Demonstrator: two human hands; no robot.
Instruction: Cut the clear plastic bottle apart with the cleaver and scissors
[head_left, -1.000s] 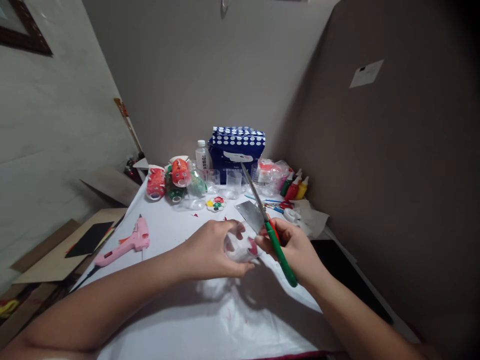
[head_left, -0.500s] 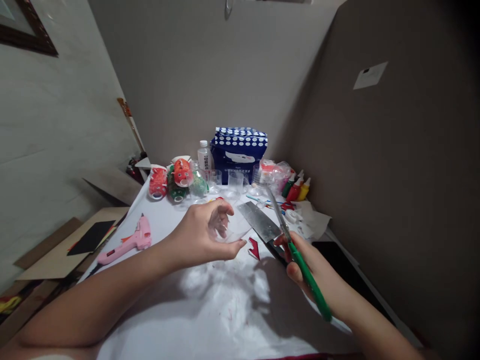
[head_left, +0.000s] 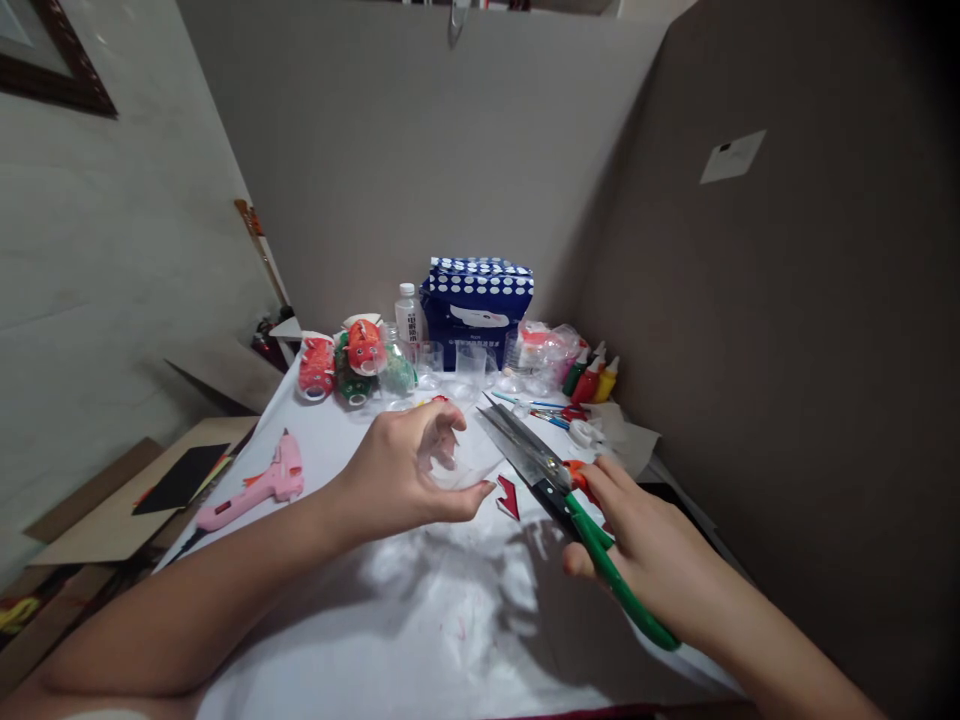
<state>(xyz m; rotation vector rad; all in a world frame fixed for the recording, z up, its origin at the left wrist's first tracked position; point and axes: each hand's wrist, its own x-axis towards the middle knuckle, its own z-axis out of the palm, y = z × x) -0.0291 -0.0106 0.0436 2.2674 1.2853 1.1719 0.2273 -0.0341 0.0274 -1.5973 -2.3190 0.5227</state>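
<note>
My left hand (head_left: 405, 465) is curled around a clear plastic piece (head_left: 457, 470), thin and rounded, with its edge sticking out towards the right. In my right hand (head_left: 645, 530) is a pair of scissors with green handles (head_left: 622, 590). Their blades point away to the upper left, close to the plastic piece. An orange part (head_left: 579, 478) shows by my right fingers; I cannot tell what it belongs to. Under the scissors lies a broad-bladed knife (head_left: 517, 455) with a black handle, partly hidden. A small red cut-out (head_left: 508, 497) with a white edge lies between my hands.
A pink glue gun (head_left: 259, 488) lies at the left. Along the back stand red and green decorated bottles (head_left: 365, 345), clear cups (head_left: 471, 365), a water bottle (head_left: 409, 315), a blue bag (head_left: 480, 315) and paint bottles (head_left: 589, 380). Brushes (head_left: 547, 405) and tape (head_left: 585, 432) lie behind my right hand.
My right hand has turned and lowered the scissors, so their blades now lie over the knife and point more to the left. My left hand has barely moved.
</note>
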